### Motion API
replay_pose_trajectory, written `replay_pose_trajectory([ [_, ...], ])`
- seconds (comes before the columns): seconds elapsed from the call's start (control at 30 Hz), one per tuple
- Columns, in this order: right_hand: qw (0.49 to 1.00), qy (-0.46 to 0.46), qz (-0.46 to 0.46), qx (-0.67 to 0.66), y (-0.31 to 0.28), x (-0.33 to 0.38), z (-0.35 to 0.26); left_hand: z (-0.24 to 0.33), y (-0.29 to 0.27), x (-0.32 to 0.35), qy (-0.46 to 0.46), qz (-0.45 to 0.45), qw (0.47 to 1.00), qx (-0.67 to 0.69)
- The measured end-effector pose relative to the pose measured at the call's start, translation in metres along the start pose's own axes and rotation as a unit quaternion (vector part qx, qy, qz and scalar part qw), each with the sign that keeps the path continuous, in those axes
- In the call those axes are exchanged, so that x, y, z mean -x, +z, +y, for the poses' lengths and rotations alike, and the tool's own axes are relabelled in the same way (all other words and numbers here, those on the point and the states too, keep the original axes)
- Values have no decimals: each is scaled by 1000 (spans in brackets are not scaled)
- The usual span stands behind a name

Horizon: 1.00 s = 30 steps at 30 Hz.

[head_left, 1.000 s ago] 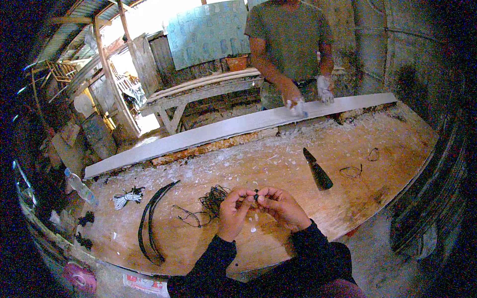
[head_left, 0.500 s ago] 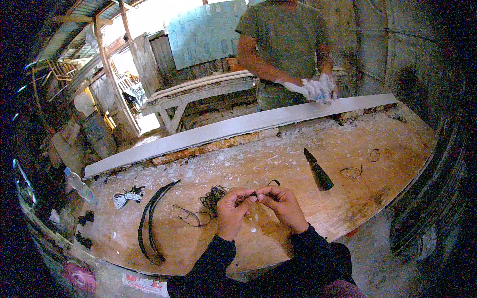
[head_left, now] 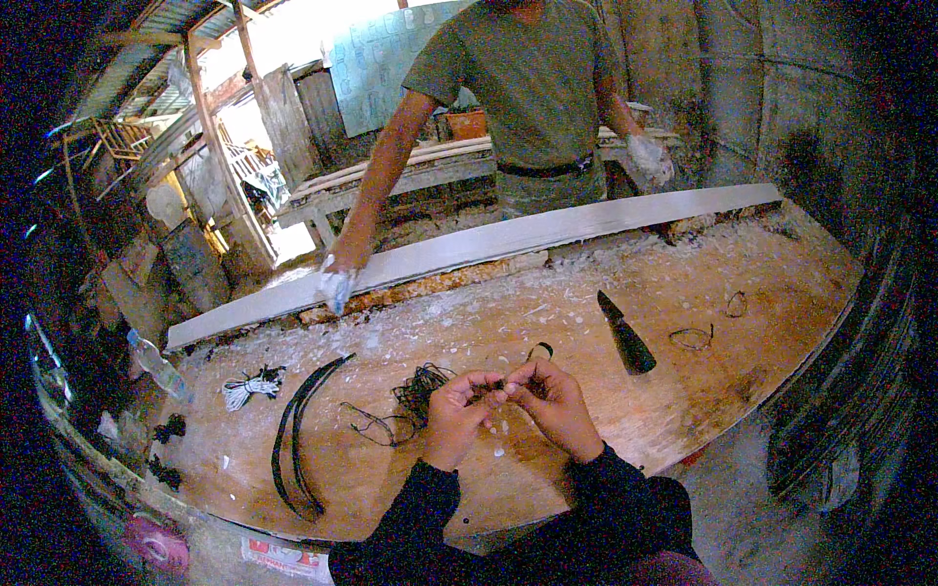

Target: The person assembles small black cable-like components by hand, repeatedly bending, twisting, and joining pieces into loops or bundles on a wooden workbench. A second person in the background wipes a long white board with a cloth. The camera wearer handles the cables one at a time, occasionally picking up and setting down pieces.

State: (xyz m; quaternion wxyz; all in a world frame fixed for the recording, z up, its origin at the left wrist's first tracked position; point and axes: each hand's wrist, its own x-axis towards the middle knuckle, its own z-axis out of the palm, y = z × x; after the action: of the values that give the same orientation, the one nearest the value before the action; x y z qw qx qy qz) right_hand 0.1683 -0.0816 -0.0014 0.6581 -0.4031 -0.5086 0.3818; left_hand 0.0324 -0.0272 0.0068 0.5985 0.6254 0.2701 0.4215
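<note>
Thin black wire (head_left: 498, 386), short piece, pinched between both hands just above the near middle of the wooden surface (head_left: 743, 381). Long axis runs roughly left-right, hand to hand; a small loop (head_left: 540, 349) curls off toward the far side. Left hand (head_left: 457, 415) and right hand (head_left: 552, 402) nearly touching, fingers (head_left: 486, 381) closed tight on the wire at the tips (such fine stuff likely needs a fingertip pinch, held up close under the eyes).

Just left: a tangle of black wire (head_left: 422, 383), within easy reach as stock. Further left, two curved black strips (head_left: 293, 439) and a white cord bundle (head_left: 249, 386). Right: dark knife (head_left: 625, 334), point far, and wire rings (head_left: 692, 338).

Far edge: long pale moulding (head_left: 508, 239), another person's whitened hand (head_left: 335, 283) resting on it.
</note>
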Motion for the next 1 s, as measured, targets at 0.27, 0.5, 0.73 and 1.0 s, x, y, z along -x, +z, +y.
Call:
replay_pose_trajectory([
  [0.27,997,-26,-7,74,3,1,-5,0,-5,-4,-35,-28,999,-10],
  [0.5,999,-28,-18,19,2,1,-4,-5,-6,-4,-22,-10,999,37],
  [0.73,999,-17,-18,21,4,0,-4,-4,-2,-1,4,18,999,48],
  [1.0,998,-16,3,56,9,3,-11,0,0,-1,0,19,999,48],
])
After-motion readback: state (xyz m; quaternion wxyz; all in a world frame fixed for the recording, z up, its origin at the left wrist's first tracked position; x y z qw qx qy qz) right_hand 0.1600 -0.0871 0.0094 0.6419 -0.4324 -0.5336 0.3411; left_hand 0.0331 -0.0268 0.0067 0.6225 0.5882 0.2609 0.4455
